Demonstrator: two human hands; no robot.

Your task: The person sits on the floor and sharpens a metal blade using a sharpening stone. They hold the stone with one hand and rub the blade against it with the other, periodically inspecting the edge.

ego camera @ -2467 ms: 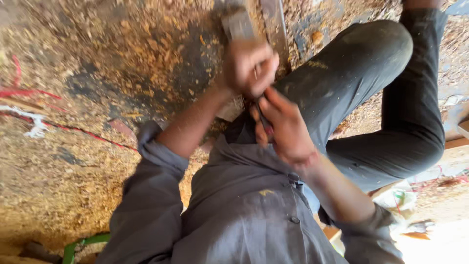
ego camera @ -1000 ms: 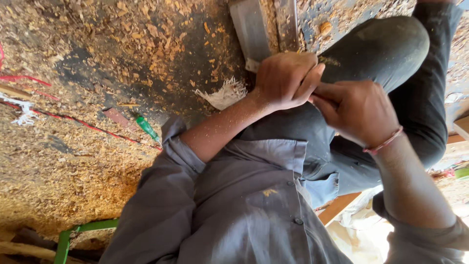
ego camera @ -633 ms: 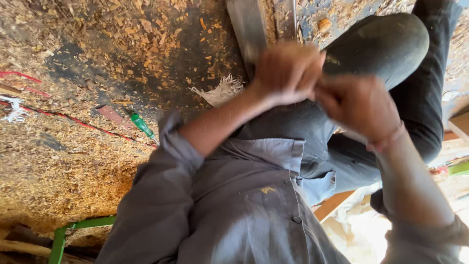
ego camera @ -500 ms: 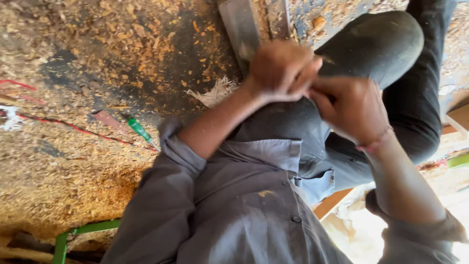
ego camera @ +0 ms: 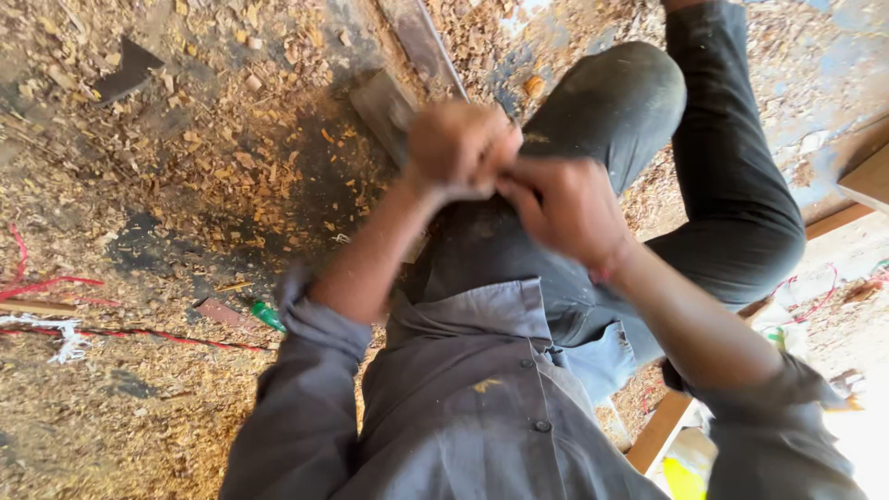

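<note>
Here, in the head view, the left hand (ego camera: 460, 148) is balled into a fist and the right hand (ego camera: 567, 206) curls its fingers against it, the two touching just above the raised knee (ego camera: 620, 88). Both are blurred, and whatever they pinch between them is hidden, so I cannot tell what either one grips. Nearest to them is a flat wooden piece (ego camera: 384, 106) lying on the floor (ego camera: 139, 185), just beside the left hand on the side away from the knee, its near end passing under the fist. It looks stiff and fairly light, with dusty faces that would likely slip, so a hold across its narrow width near the end should suit it best. A second wooden strip (ego camera: 421, 42) lies just beyond it, also close to the knee. Wood shavings (ego camera: 231, 157) cover the floor farther from the knee, and a small green object (ego camera: 269, 317) lies well apart from it, beside the grey sleeve (ego camera: 306, 370).
</note>
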